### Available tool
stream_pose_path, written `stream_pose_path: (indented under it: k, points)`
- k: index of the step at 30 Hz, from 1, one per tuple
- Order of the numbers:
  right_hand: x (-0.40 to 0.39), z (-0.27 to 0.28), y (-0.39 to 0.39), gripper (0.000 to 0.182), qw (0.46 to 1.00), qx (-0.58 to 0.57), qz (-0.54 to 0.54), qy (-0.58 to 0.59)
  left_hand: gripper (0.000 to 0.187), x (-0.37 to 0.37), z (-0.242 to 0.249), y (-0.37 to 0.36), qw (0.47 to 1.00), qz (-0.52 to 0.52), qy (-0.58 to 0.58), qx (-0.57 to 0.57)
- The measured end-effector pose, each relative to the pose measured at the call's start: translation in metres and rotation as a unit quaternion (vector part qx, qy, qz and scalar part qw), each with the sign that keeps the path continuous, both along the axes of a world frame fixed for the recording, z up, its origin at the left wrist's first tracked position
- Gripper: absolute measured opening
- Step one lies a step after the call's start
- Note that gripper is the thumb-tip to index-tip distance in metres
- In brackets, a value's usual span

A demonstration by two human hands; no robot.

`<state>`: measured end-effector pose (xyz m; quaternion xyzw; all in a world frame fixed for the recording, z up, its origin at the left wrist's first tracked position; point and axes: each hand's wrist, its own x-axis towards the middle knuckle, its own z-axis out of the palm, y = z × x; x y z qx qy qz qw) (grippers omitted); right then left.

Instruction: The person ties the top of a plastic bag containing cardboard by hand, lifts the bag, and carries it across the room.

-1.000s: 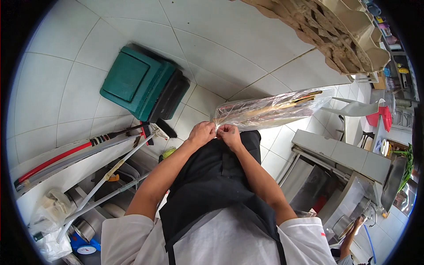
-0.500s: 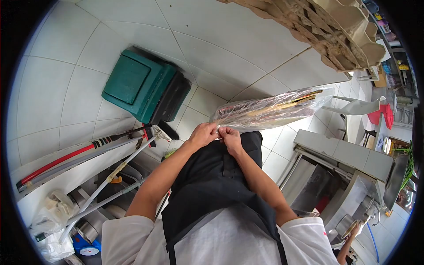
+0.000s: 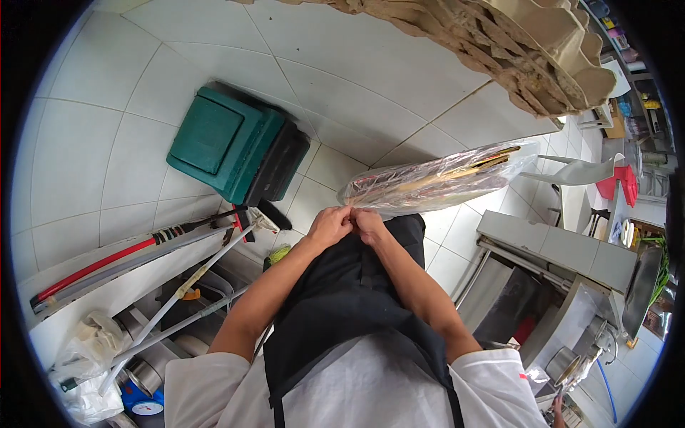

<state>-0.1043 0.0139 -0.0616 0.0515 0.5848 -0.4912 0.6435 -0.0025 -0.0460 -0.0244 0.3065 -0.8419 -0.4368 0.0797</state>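
The floor (image 3: 399, 64) of pale tiles filled most of the view, with a stack of egg trays (image 3: 542, 50) across the top and a green bin (image 3: 228, 143) lying well to the left of the hands. The long clear bag (image 3: 435, 182) of sticks stood out level from the person's middle toward the upper right, much where it had been a second before, its far end barely shifted. What had changed was small: the left hand (image 3: 330, 225) and right hand (image 3: 371, 225) had drawn closer, until the knuckles touched at the bag's near end. Both were curled tight, fingertips pinching the gathered plastic of the mouth, where earlier a little white showed between them. That suggested the mouth was being worked at closely, though whether tied or untied could not be told.
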Motion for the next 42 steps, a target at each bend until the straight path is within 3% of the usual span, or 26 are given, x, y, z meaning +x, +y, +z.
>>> stream_pose_path:
  k: [1, 3, 5, 7, 10, 11, 13, 14, 19, 21, 23, 24, 26, 27, 28, 30, 35, 37, 41, 42]
  points:
    - [0.004, 0.000, -0.002, 0.020, 0.997, 0.013, -0.072, -0.037, 0.012, 0.000, 0.000, 0.003, 1.000, 0.017, 0.003, -0.018]
    - [0.006, -0.001, -0.006, 0.020, 0.995, 0.012, -0.089, -0.036, 0.011, 0.000, 0.000, 0.004, 0.999, 0.033, 0.005, -0.037]
    - [0.002, 0.001, -0.005, 0.020, 0.994, 0.011, -0.105, -0.033, 0.011, 0.001, 0.004, 0.002, 0.997, 0.056, -0.029, 0.050]
    - [-0.007, 0.007, 0.002, 0.020, 0.990, 0.075, 0.088, 0.083, 0.011, 0.000, 0.006, 0.004, 0.994, 0.093, -0.042, 0.049]
    - [0.002, 0.027, 0.009, 0.019, 0.977, 0.029, 0.099, 0.185, 0.011, 0.000, 0.010, 0.006, 0.988, 0.133, -0.060, 0.047]
    - [0.001, 0.028, 0.009, 0.019, 0.977, 0.029, 0.100, 0.185, 0.011, -0.001, 0.011, 0.007, 0.987, 0.136, -0.065, 0.048]
    - [0.000, 0.028, 0.005, 0.016, 0.998, 0.035, 0.050, 0.023, 0.011, 0.001, 0.009, 0.003, 0.991, 0.111, -0.074, -0.012]
    - [0.001, 0.028, 0.003, 0.016, 0.998, 0.035, 0.052, 0.023, 0.012, 0.003, 0.008, 0.003, 0.991, 0.084, -0.082, -0.071]
    - [0.005, 0.017, -0.002, 0.010, 0.997, 0.071, -0.012, -0.014, 0.013, 0.001, 0.009, 0.007, 0.990, 0.056, -0.099, -0.077]
    - [0.008, 0.005, 0.002, 0.012, 0.999, 0.029, 0.018, 0.017, 0.013, 0.002, 0.009, 0.008, 0.991, 0.060, -0.090, -0.075]
    - [0.009, 0.016, 0.002, 0.014, 0.998, -0.013, 0.048, 0.048, 0.018, 0.004, 0.016, 0.004, 0.988, 0.112, -0.092, 0.053]
    - [0.010, 0.021, 0.002, 0.015, 0.997, -0.019, 0.036, 0.067, 0.018, 0.007, 0.012, 0.002, 0.988, 0.111, -0.091, 0.053]
    - [0.012, 0.021, 0.002, 0.017, 0.996, -0.024, 0.022, 0.085, 0.023, 0.011, 0.005, -0.004, 0.961, 0.207, -0.061, 0.172]
    - [0.014, 0.021, 0.003, 0.019, 0.995, -0.037, 0.021, 0.086, 0.032, 0.010, 0.000, -0.008, 0.932, 0.148, -0.081, 0.322]
    - [0.016, 0.019, 0.003, 0.020, 0.995, -0.050, 0.020, 0.086, 0.032, 0.008, -0.003, -0.006, 0.931, 0.150, -0.081, 0.322]
    - [0.013, 0.015, 0.002, 0.019, 0.997, -0.048, 0.004, 0.062, 0.033, -0.003, -0.008, -0.003, 0.759, 0.244, -0.005, 0.604]
    - [0.015, 0.015, 0.012, 0.019, 0.995, -0.037, 0.018, 0.090, 0.032, -0.010, -0.039, 0.010, 0.751, 0.305, 0.022, 0.586]
    - [0.022, 0.001, 0.017, 0.019, 0.936, -0.100, 0.115, 0.318, 0.032, -0.014, -0.056, 0.012, 0.809, 0.328, -0.014, 0.487]
    - [0.022, -0.003, 0.022, 0.020, 0.955, -0.114, 0.080, 0.261, 0.033, -0.011, -0.058, 0.014, 0.785, 0.329, 0.014, 0.525]
    - [0.020, 0.004, 0.023, 0.020, 0.968, -0.100, 0.076, 0.219, 0.032, -0.009, -0.044, 0.012, 0.735, 0.338, 0.021, 0.587]
